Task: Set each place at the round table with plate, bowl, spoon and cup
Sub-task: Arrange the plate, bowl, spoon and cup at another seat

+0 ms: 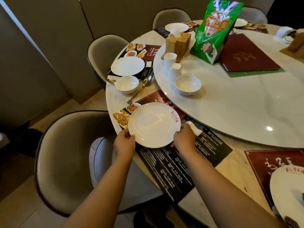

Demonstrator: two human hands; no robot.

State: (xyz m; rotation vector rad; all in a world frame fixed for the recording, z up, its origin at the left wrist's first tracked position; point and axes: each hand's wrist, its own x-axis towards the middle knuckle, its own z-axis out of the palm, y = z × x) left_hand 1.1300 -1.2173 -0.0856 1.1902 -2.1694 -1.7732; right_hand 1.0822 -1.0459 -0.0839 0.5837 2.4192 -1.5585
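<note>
I hold a white plate (153, 125) with a red logo over the paper placemat (172, 163) at the nearest place. My left hand (124, 142) grips its left rim and my right hand (184, 139) grips its right rim. A small white ceramic rest (195, 128) lies just beyond my right hand. On the white turntable (238, 109) stand a white bowl (188, 84) and two white cups (171, 66). The place to the left holds a plate (127, 65), a bowl (126, 83) and a metal spoon (139, 90).
A green snack bag (215, 30), a wooden tissue holder (178, 41) and a dark red menu book (246, 55) stand on the turntable. Grey chairs (65, 162) ring the table. Another plate (286, 191) sits at the right place, and two more at the far side.
</note>
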